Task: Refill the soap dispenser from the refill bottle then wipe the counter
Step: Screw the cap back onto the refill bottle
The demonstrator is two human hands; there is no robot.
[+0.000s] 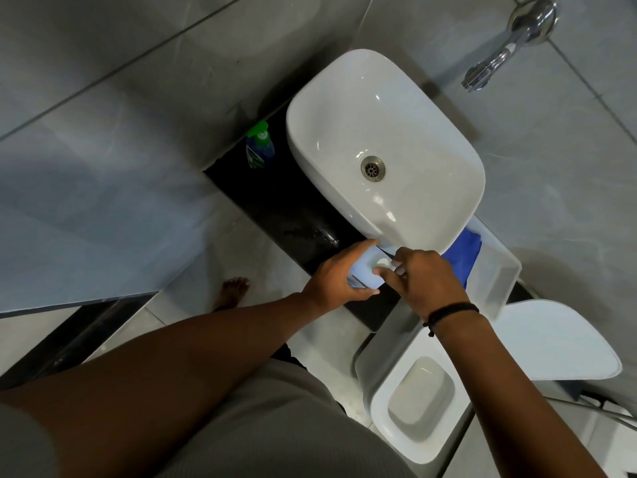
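One pale refill bottle (pixel 366 274) stands at the near edge of the black counter (pixel 275 208), just in front of the basin's near rim. The left hand (pixel 336 276) is wrapped around the bottle's side, index finger extended toward the basin. The right hand (pixel 422 277) is closed on the bottle's white cap (pixel 383 263), fingertips pinching it from the right; most of the bottle body is hidden by the two hands, and its label cannot be read. One soap dispenser (pixel 260 148), blue with a green pump head, stands at the far left corner of the counter, beside the basin's left wall and well apart from the bottle. One white basin (pixel 413 132) with one metal drain (pixel 373 169) occupies the counter's middle. One blue cloth (pixel 463 250) lies at the counter's right end, partly covered by the basin rim and the right wrist, inside one translucent container (pixel 499 281). One chrome tap (pixel 499 60) projects from the tiled wall. One black wristband (pixel 451 312) circles the right wrist. One toilet (pixel 413 408) and one bare foot (pixel 232 291) appear below; the toilet's lid is cut off at right.
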